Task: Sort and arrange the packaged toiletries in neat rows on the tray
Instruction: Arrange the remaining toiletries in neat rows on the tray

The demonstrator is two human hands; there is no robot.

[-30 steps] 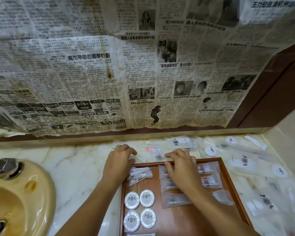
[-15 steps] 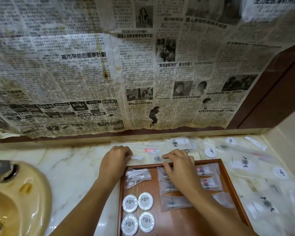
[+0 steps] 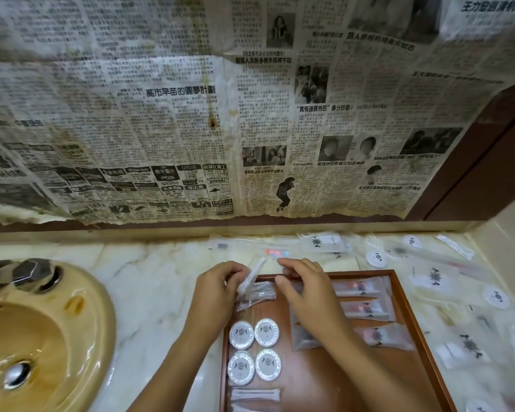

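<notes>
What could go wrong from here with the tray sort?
1. The left hand pinches a slim clear packet over the loose pile of clear packets at the far-left corner of the tray; dropped askew, it may muddle that pile.
2. The right hand reaches over the sachet rows; its forearm could drag them out of line.
3. The round tins sit close below the left wrist and could get nudged.
</notes>
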